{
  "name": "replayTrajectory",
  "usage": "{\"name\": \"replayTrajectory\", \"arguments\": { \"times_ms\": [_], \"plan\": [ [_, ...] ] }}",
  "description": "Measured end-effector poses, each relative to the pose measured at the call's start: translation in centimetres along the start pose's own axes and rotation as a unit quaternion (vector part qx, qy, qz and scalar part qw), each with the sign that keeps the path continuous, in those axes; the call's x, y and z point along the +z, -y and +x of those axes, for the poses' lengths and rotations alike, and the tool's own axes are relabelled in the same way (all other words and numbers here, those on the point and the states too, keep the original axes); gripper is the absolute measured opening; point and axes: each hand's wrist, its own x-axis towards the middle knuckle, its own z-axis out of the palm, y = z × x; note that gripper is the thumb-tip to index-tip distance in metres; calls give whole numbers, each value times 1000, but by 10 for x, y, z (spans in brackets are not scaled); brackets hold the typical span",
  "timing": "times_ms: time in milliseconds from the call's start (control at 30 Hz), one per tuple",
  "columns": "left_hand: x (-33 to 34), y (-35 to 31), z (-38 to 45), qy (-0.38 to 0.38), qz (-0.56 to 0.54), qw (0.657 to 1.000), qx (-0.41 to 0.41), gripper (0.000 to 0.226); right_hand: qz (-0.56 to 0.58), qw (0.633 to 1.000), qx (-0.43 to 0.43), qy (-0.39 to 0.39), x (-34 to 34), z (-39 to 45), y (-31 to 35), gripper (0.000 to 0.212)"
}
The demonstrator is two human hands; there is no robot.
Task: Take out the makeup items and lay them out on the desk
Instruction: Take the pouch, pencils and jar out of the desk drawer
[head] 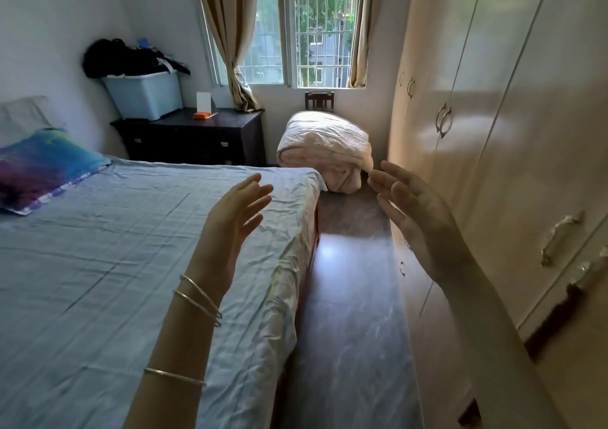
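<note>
My left hand (235, 218) is raised over the right edge of the bed, fingers spread, holding nothing; thin silver bangles circle its wrist. My right hand (414, 211) is raised in front of the wardrobe, palm facing left, fingers apart and empty. The two palms face each other about a hand's width apart. A dark desk (184, 125) stands at the far wall under the window. On it sit a small orange item (202, 115) and a white upright card (204, 102). No makeup items can be made out.
A bed with a pale blue sheet (98, 247) fills the left, with a colourful pillow (42, 165). A blue bin (144, 94) heaped with dark clothes sits on the desk. A folded quilt (324, 152) lies on a chair. The cream wardrobe (493, 132) lines the right; a narrow dark floor aisle (348, 313) runs between.
</note>
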Motion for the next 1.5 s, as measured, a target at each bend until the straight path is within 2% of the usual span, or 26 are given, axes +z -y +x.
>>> {"name": "replayTrajectory", "arguments": {
  "times_ms": [67,200,433,700,1000,1200,1500],
  "plan": [
    [18,3,32,-2,3,1000,-3,56,-6,1000,-3,10,-18,33,-6,71],
    [46,18,87,-13,-6,1000,-2,56,-9,1000,0,19,-51,89,-26,82],
    [76,48,170,-2,0,1000,-14,53,1,1000,15,19,-90,165,-65,80],
    [89,86,295,12,3,1000,-17,37,-6,1000,12,9,-112,274,-119,85],
    [100,99,458,43,20,999,-7,21,-5,1000,4,-30,-125,414,-167,80],
    [113,123,537,52,12,998,-22,29,-7,999,9,-34,-149,481,-204,77],
    [163,176,649,35,20,998,-42,27,14,999,19,-22,-217,588,-270,80]
  ]
}}
